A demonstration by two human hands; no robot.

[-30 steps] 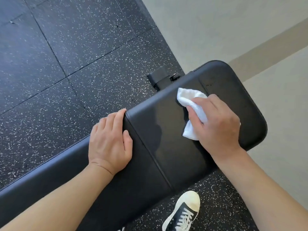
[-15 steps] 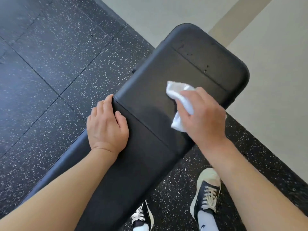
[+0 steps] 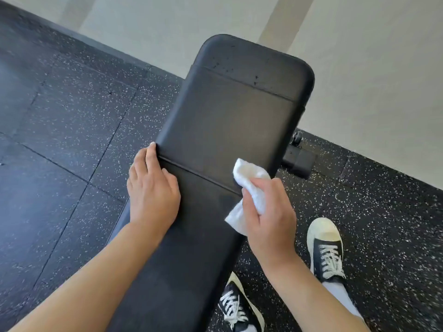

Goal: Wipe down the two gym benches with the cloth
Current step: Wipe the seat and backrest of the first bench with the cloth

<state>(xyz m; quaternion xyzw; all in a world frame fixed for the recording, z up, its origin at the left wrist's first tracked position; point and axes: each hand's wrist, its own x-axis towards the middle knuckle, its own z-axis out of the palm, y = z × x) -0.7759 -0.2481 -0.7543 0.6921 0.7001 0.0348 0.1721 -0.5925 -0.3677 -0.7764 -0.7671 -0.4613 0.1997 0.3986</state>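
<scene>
Black padded bench runs from the near left toward the pale wall; matte top, two cross seams, small dark specks on the far end panel. White cloth — crumpled, sits at the bench's right edge just by the near seam. Right hand grips the cloth, fingers curled round it, knuckles up. Left hand lies flat on the bench's left edge — fingers straight, holding nothing. Two black-and-white sneakers stand on the speckled rubber floor.
</scene>
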